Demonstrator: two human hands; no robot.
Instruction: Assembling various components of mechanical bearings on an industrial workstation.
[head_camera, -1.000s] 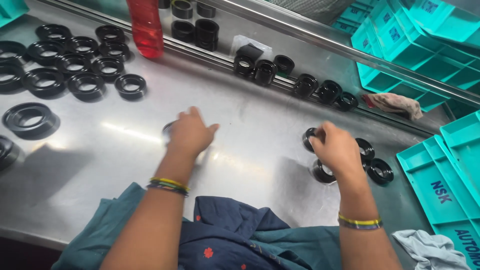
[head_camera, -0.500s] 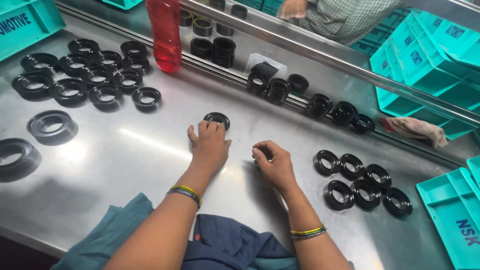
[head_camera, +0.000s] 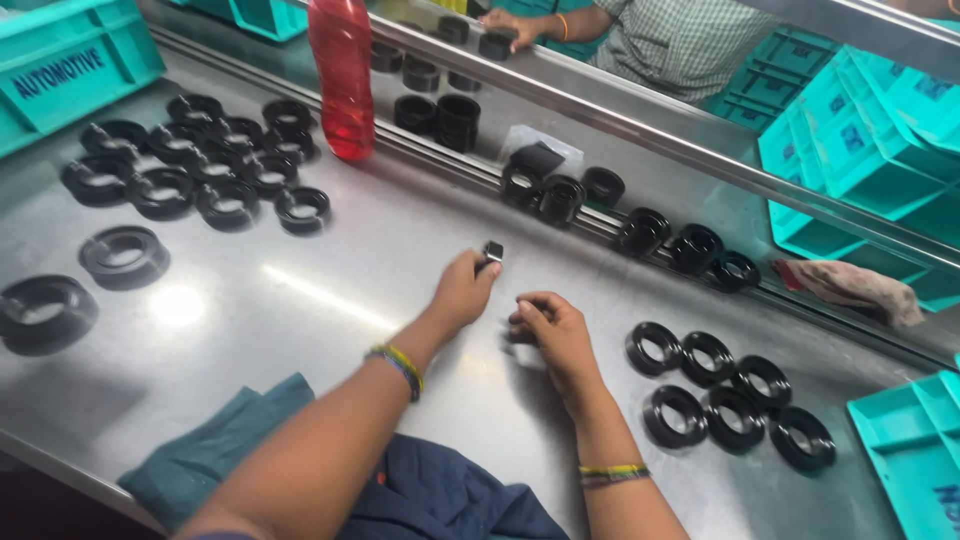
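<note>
My left hand (head_camera: 462, 292) pinches a small black ring (head_camera: 492, 252), held on edge just above the steel table (head_camera: 330, 310). Just to its right, my right hand (head_camera: 548, 330) rests on the table with the fingers curled in; nothing shows between them. Several black rubber rings (head_camera: 730, 395) lie in two rows to the right of my right hand. A bigger cluster of black rings (head_camera: 200, 170) lies at the far left.
Two larger rings (head_camera: 125, 255) lie at the left. A red bottle (head_camera: 342, 80) stands by the rail, with more rings (head_camera: 560, 195) along it. Teal crates (head_camera: 870, 150) sit at both sides; a rag (head_camera: 850, 285) lies right. Another person (head_camera: 680, 40) works across.
My right hand left the rings on the right and came to the middle. My left hand picked the ring off the table and now holds it raised on edge.
</note>
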